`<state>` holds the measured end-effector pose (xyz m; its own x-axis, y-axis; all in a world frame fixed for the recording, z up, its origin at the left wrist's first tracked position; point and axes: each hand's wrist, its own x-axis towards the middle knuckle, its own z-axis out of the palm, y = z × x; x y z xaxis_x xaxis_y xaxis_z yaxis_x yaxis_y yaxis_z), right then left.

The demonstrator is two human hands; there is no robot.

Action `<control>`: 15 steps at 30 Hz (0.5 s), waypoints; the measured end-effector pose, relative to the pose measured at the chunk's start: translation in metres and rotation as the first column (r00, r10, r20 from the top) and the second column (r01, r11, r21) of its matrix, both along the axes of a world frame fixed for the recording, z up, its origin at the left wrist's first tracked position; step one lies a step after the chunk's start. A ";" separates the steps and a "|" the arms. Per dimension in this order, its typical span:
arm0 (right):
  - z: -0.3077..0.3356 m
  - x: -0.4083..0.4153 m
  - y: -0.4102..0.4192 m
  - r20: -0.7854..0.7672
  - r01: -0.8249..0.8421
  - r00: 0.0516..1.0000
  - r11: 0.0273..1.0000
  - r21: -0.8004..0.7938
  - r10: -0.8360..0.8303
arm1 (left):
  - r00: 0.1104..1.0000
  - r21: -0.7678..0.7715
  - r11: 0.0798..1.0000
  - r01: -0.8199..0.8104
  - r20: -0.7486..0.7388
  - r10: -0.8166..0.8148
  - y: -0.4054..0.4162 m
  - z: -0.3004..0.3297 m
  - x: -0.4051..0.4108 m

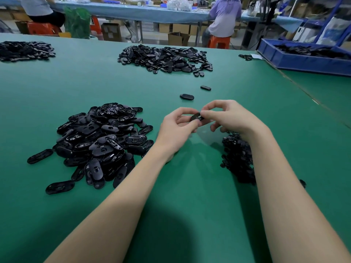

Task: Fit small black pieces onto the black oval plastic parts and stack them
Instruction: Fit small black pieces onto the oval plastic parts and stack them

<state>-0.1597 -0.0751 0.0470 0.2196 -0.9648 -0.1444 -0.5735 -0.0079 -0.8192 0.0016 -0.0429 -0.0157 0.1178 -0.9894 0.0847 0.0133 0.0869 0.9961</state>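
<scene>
My left hand and my right hand meet above the green table, both pinching one black oval part between fingertips. Whether a small piece sits on it is hidden by my fingers. A large heap of black oval parts lies to the left of my left forearm. A pile of small black pieces lies under and beside my right wrist, partly hidden by the arm. Two single oval parts lie just beyond my hands.
Another heap of black parts lies farther back in the middle, and one more at the far left. A blue bin with black parts stands at the back right. Two seated people work at a blue bench behind.
</scene>
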 end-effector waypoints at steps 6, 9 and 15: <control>0.003 -0.020 -0.005 -0.382 0.131 0.903 0.973 -0.189 -0.196 | 0.979 0.062 0.997 -0.051 -0.195 0.062 0.000 0.004 0.004; 0.001 -0.029 -0.004 -0.505 0.158 0.837 0.976 -0.148 -0.212 | 0.957 0.102 0.990 -0.093 -0.264 0.117 -0.004 0.006 0.008; -0.004 -0.028 0.000 -0.526 0.176 0.823 0.977 -0.121 -0.214 | 0.982 0.077 0.992 -0.096 -0.157 0.107 -0.005 0.001 0.010</control>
<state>-0.1881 -0.0754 0.0425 -0.0670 -0.9905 -0.1203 -0.9155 0.1090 -0.3873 0.0117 -0.0482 -0.0144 0.2240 -0.9745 -0.0111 0.1677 0.0273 0.9855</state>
